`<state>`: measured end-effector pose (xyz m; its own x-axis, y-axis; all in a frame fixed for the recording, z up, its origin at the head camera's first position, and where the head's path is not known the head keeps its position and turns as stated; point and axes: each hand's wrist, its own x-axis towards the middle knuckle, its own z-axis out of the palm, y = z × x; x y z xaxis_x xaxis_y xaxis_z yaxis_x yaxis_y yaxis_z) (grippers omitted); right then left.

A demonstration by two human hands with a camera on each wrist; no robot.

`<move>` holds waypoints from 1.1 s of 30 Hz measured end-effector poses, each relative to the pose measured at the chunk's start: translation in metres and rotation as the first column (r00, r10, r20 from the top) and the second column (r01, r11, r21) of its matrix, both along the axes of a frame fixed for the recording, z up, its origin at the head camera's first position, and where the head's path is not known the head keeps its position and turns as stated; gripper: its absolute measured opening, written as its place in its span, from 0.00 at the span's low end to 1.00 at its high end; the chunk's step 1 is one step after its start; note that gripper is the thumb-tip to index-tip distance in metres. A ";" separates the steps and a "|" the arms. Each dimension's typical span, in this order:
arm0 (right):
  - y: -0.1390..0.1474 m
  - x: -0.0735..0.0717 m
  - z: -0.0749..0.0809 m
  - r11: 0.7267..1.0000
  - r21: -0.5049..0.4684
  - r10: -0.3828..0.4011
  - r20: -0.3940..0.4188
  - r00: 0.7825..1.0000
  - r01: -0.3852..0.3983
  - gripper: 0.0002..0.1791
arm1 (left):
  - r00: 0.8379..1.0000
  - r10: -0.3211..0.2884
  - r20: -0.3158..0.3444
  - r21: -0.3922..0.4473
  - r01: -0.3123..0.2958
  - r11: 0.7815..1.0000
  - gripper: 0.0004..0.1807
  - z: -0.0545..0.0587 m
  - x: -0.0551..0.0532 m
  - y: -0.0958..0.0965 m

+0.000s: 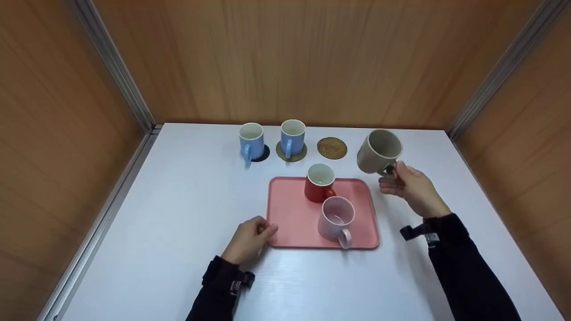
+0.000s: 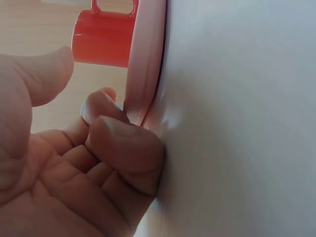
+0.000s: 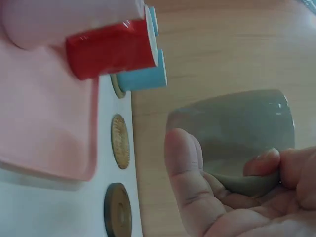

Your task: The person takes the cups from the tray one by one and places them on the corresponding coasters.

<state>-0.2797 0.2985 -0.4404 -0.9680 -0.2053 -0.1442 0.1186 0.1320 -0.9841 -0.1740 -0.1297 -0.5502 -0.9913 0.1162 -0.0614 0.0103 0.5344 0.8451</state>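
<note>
Head view, surface: a smooth white table [image 1: 178,200] with a soft sheen.
Head view, room: wood-grain panels [image 1: 334,62] on three sides, grey metal strips [image 1: 116,62] at the corners.
Head view, grey-green mug [image 1: 372,154]: plain, glossy, rounded; held up over the table's far right part, beyond the tray's corner.
Head view, mug's direction: mouth up and tipped rightward, handle toward the person; long axis slants from base at lower left to rim at upper right.
Head view, right hand [image 1: 412,187]: grasping the mug by its handle.
Head view, pink tray [image 1: 290,214]: rounded corners, longer from left to right; it bears a red mug [image 1: 314,191] and a pale pink mug [image 1: 332,227], both upright.
Head view, far row: two blue mugs [image 1: 252,145] and a bare cork coaster [image 1: 332,148].
Left wrist view, left hand [image 2: 94,153]: fingers curled at the tray's edge, thumb apart; the close view makes it hard to tell whether they grip the rim.
Right wrist view, mug: clear of the table, long axis across the frame, rim at right; fingers wrap its near side.
Right wrist view, brown coaster [image 3: 118,212]: bare, beside the cork one.
</note>
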 end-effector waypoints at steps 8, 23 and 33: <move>-0.032 -0.058 -0.004 0.998 -0.006 -0.056 0.108 0.993 0.057 0.27 | 1.000 0.015 0.012 0.010 -0.015 1.000 0.17 -0.003 0.004 -0.002; -0.084 -0.115 -0.038 0.999 -0.023 -0.030 0.211 0.977 0.035 0.24 | 0.999 -0.017 -0.035 0.015 0.018 1.000 0.16 -0.008 0.016 0.003; -0.086 -0.121 -0.051 0.992 -0.098 -0.044 0.280 0.959 0.074 0.22 | 0.999 -0.045 -0.010 0.029 0.045 0.999 0.16 -0.008 0.018 0.003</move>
<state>-0.4012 0.2127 -0.4916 -0.9043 -0.1772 -0.3884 0.3924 0.0132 -0.9197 -0.1559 -0.1263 -0.5583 -0.9856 0.1621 -0.0478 0.0420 0.5087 0.8599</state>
